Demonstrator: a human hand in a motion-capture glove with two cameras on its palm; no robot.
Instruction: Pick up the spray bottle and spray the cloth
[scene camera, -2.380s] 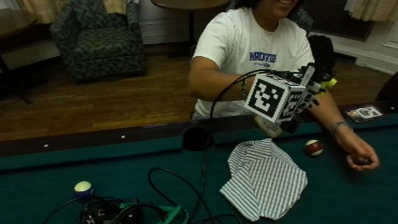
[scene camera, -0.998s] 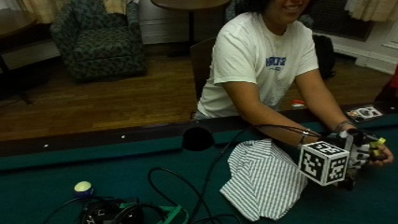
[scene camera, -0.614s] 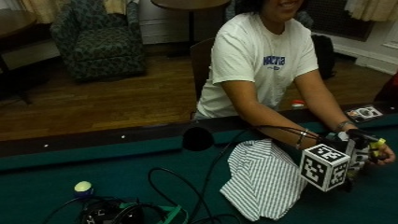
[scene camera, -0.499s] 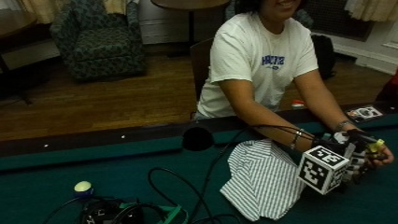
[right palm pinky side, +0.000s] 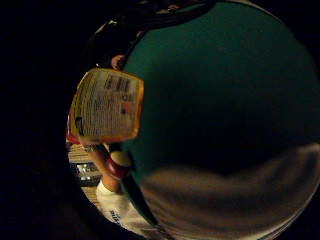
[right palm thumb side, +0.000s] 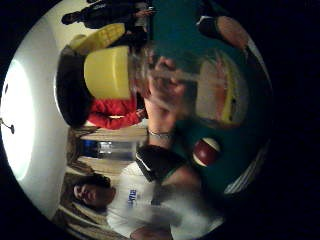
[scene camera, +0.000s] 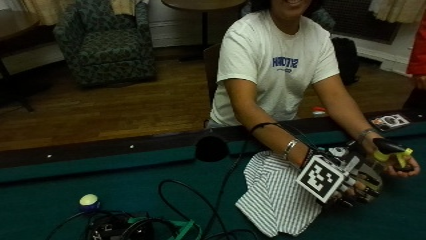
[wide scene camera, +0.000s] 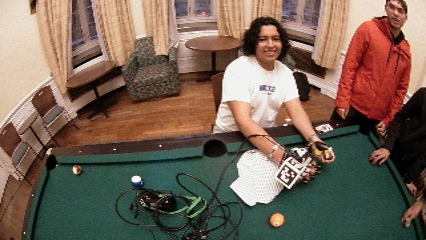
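Spray bottle (scene camera: 393, 156): right edge of the outside view, upright above the felt, yellow head on top; bare hand (scene camera: 399, 162) seems to steady it
Gloved right hand (scene camera: 353, 182): fingers curled round the bottle's body, apparently to lift it
Cloth (scene camera: 279, 192): striped, spread on the felt just beside that hand, ready for spraying
Pool table (scene camera: 100, 170): green felt under all; red ball (right palm thumb side: 206, 151) near the bottle

We see a green pool table (wide scene camera: 346, 200) carrying a striped cloth (scene camera: 276, 195) near its middle and a tangle of cables (wide scene camera: 173, 207) beside it. An orange ball (wide scene camera: 277, 219), a blue ball (wide scene camera: 136, 180) and a red ball (wide scene camera: 77, 169) also lie on the felt.
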